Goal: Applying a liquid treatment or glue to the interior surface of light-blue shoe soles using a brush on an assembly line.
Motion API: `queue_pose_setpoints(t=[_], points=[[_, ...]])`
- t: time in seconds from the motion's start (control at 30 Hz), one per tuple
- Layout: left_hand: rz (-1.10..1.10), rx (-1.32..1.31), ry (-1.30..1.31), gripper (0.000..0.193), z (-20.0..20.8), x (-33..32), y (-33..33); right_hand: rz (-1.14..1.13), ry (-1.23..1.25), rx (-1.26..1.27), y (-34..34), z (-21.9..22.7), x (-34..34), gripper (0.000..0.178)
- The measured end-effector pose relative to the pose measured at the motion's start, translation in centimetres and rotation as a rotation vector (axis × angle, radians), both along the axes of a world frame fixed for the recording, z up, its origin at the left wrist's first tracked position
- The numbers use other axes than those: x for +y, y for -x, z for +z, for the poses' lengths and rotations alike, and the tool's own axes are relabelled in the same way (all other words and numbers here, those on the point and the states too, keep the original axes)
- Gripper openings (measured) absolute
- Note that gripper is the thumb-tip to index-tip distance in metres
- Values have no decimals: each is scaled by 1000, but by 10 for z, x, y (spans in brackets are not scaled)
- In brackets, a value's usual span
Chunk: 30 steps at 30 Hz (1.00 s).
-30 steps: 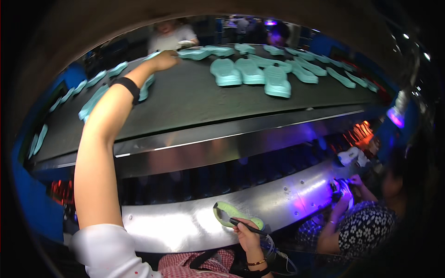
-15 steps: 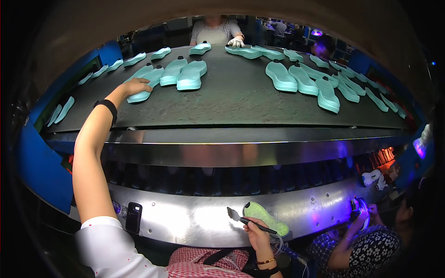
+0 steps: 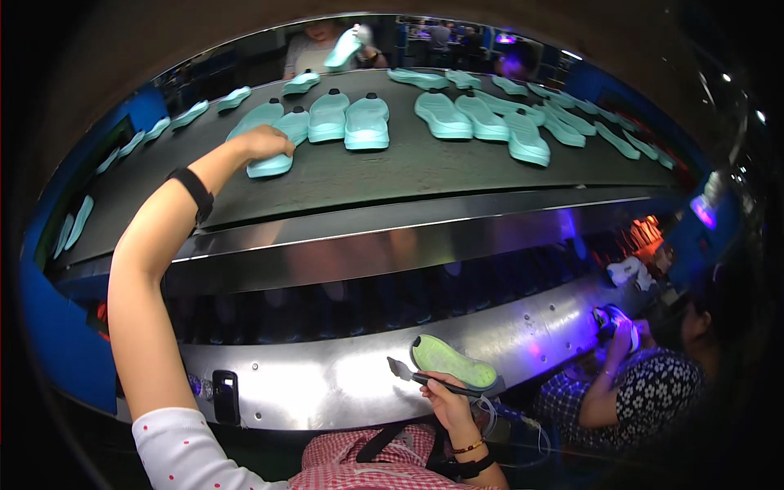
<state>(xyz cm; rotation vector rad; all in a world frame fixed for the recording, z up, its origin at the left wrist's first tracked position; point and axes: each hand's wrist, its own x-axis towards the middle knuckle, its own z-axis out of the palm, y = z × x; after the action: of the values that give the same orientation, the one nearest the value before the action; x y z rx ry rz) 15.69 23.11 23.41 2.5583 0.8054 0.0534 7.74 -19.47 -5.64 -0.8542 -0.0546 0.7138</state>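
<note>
My left hand [image 3: 265, 143] reaches far over the dark belt, its fingers closed over a turquoise shoe sole [image 3: 271, 167]. That sole lies at the near end of a group; another sole [image 3: 255, 118] is close behind it, and a pair of soles [image 3: 367, 124] stands to its right. Low in the middle, my right hand [image 3: 447, 400] grips the black handle of a flat brush [image 3: 400, 370], bristles pointing left. A yellow-green shoe sole [image 3: 452, 363] with a dark tip rests on the metal ledge just beyond the brush, partly behind my right fingers.
More turquoise soles [image 3: 529, 145] lie on the belt [image 3: 359, 181]. A steel rail [image 3: 408, 232] runs between belt and metal ledge [image 3: 318, 384]. A black phone-like object [image 3: 226, 397] sits at left. Across the belt a person holds up a sole [image 3: 343, 49]; another person [image 3: 629, 384] works at right.
The view has tilted and shifted. My left hand stays on the same sole, its fingers further round it. The person across now has a sole lifted off the belt. My right hand keeps the brush.
</note>
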Motion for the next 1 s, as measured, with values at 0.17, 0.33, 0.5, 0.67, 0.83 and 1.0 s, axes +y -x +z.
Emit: queue_pose_setpoints(t=[0.17, 0.33, 0.5, 0.67, 0.83, 1.0], points=[[-11, -114, 111, 75, 14, -66, 15, -73, 4, -45, 2, 1, -9, 23], [-259, -88, -578, 38, -4, 20, 74, -112, -32, -67, 4, 3, -13, 26], [-425, -106, -479, 48, -11, -39, 134, -190, 33, -131, -1, -3, -15, 25], [-296, -332, -401, 63, -29, -5, 122, -79, 129, -280, 3, -3, 0, 26], [-158, 95, -58, 66, -10, -4, 93, -116, 123, -322, 11, 3, -8, 24], [-336, -284, -437, 51, -33, 38, 89, -120, 150, -258, 15, 2, -12, 21]])
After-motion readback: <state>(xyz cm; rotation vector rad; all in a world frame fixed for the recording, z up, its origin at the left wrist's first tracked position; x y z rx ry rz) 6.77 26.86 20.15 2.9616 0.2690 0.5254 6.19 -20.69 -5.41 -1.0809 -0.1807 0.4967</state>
